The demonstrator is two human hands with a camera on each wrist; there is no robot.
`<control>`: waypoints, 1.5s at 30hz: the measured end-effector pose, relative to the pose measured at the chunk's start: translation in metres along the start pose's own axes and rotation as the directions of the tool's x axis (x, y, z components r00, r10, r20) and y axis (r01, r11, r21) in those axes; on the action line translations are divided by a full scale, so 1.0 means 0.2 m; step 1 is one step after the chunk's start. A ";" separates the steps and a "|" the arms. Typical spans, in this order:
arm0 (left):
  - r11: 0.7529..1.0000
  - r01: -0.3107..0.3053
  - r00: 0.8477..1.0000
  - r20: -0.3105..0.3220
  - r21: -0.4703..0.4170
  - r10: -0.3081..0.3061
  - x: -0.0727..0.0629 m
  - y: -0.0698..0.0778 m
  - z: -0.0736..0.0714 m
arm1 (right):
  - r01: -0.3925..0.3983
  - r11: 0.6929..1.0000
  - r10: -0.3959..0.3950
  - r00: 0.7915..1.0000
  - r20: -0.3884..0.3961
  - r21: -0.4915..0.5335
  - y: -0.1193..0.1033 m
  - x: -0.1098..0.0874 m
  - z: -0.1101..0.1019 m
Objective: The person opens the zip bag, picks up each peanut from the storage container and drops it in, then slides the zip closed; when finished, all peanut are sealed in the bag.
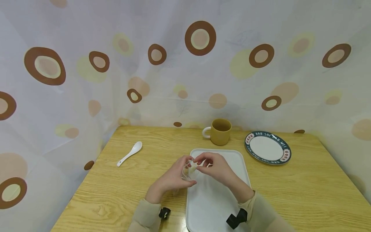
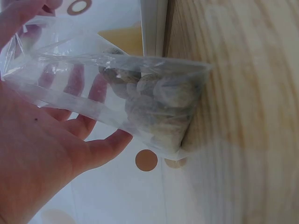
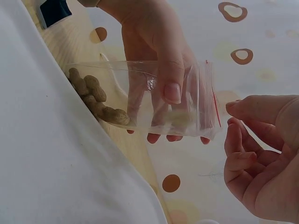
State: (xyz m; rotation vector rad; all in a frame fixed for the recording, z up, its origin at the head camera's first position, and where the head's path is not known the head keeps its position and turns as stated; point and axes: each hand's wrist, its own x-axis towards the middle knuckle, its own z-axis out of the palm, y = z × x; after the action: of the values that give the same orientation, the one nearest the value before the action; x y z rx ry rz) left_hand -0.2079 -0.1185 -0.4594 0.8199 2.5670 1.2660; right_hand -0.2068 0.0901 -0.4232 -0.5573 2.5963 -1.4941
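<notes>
My left hand (image 1: 175, 176) holds a clear zip bag (image 3: 202, 105) with a red line along its top edge. The thumb lies on the near side and the fingers behind show through the plastic. Several unshelled peanuts (image 3: 96, 91) are gathered at the bag's lower end, close to the wooden table in the left wrist view. My right hand (image 1: 215, 168) is beside the zip edge with bent fingers. Its fingertips (image 3: 233, 106) are just off the bag in the right wrist view, with nothing seen between them. Both hands are over the left part of the white tray (image 1: 214, 203).
A white spoon (image 1: 130, 154) lies at the left of the wooden table (image 1: 116, 199). Behind the tray stands a mustard mug (image 1: 220, 132) with a white handle. To its right is a plate (image 1: 267, 148) with a dark lettered rim. Patterned cloth (image 1: 174, 77) surrounds the table's back and sides.
</notes>
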 end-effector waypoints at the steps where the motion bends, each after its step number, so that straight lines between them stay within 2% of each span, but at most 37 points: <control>1: 1.000 0.002 1.000 0.002 -0.004 -0.002 0.00 0.00 0.00 | 0.004 1.000 -0.004 1.000 0.002 -0.003 0.00 0.00 0.00; 13: 1.000 0.024 1.000 0.019 -0.004 -0.023 0.00 0.00 0.02 | 0.029 0.999 -0.029 1.000 0.005 -0.015 0.02 -0.04 0.00; 18: 0.998 0.041 0.999 0.013 -0.047 -0.041 0.01 0.01 0.03 | 0.032 0.999 -0.032 0.999 -0.001 0.005 0.04 -0.06 -0.01; 29: 0.996 0.053 0.996 -0.071 -0.071 -0.058 0.02 0.01 0.01 | -0.017 0.993 0.016 1.000 0.013 0.114 0.03 -0.09 -0.03; 33: 0.995 0.058 0.992 -0.106 -0.079 -0.067 0.03 0.03 0.03 | -0.049 0.988 0.050 0.999 -0.005 0.149 0.04 -0.11 -0.02; 39: 0.997 0.026 0.985 -0.167 -0.073 -0.038 0.07 0.08 0.06 | -0.095 0.981 0.105 0.993 -0.055 0.168 0.03 -0.12 0.01; 41: 0.998 0.025 0.982 -0.185 -0.062 -0.036 0.08 0.10 0.08 | -0.085 0.984 0.098 0.993 -0.073 0.160 0.03 -0.13 0.02; 45: 0.996 0.059 0.969 -0.237 -0.060 -0.072 0.11 0.14 0.10 | -0.039 0.994 0.049 0.993 -0.107 0.099 0.02 -0.13 0.02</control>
State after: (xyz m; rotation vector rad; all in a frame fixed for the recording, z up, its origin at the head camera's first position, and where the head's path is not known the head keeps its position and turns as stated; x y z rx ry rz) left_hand -0.2081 -0.0795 -0.4484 0.5991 2.7037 1.4877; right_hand -0.1828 0.0968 -0.4309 -0.4163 2.5793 -1.6710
